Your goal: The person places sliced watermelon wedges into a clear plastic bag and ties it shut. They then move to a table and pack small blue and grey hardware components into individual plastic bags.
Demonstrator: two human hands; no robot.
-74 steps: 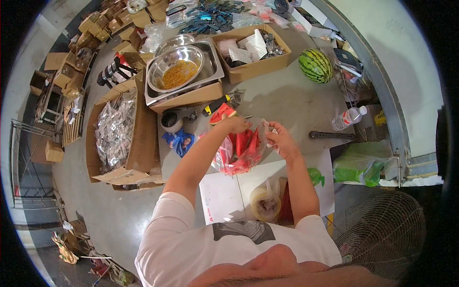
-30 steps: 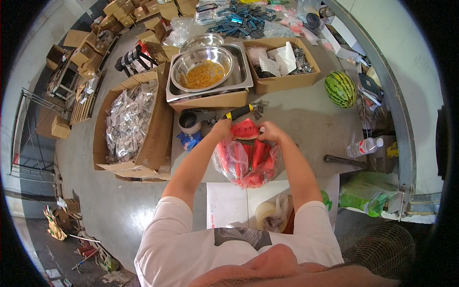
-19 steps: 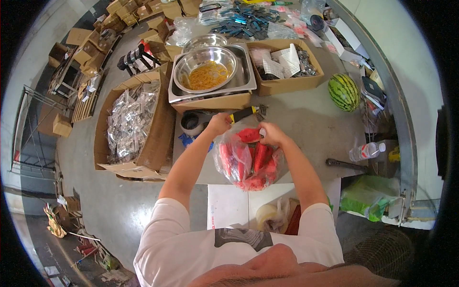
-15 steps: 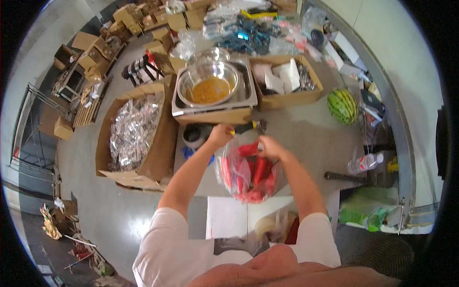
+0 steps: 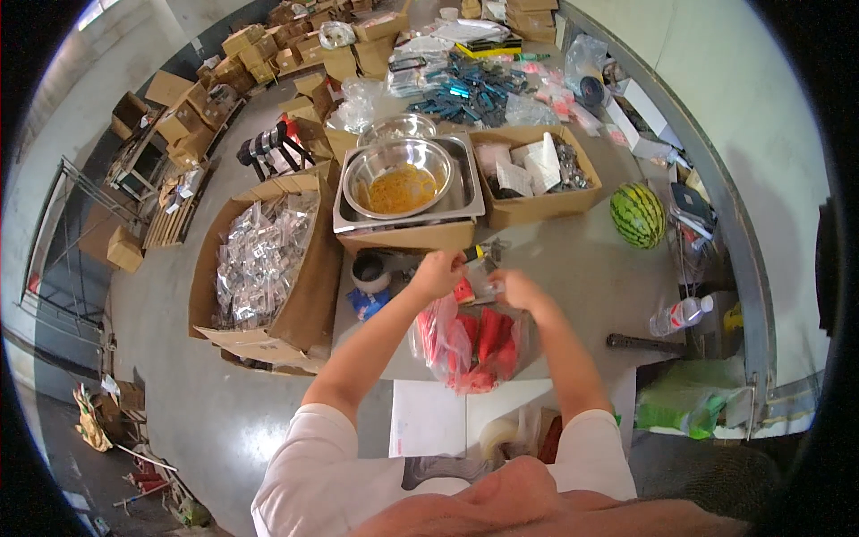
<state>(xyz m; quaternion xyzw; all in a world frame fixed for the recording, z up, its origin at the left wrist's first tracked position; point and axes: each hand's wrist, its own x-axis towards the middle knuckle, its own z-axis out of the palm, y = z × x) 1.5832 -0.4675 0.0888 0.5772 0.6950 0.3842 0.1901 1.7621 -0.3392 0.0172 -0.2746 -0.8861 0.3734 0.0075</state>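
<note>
A clear plastic bag (image 5: 430,345) full of red pieces (image 5: 492,336) lies at the table's near edge, below both hands. My left hand (image 5: 438,274) is closed above the bag's upper left side; what its fingers grip is hidden. One red piece with a pale end (image 5: 463,291) shows just beside it. My right hand (image 5: 521,292) has its fingers pinched on a bit of clear plastic film (image 5: 484,288) at the bag's upper right. Just beyond my left hand lies a tool with a black and yellow handle (image 5: 474,254).
A carton of small clear packets (image 5: 268,255) stands left. Ahead, a steel bowl with orange-brown contents (image 5: 401,188) sits in a steel tray (image 5: 461,210), beside another carton (image 5: 537,210). A grey cup (image 5: 368,273) is left; a watermelon (image 5: 638,215) and bottle (image 5: 682,316) are right.
The view has shifted slightly. My right hand has come away from the red piece, which now shows nearer my left hand. The bag's top has slumped a little.
</note>
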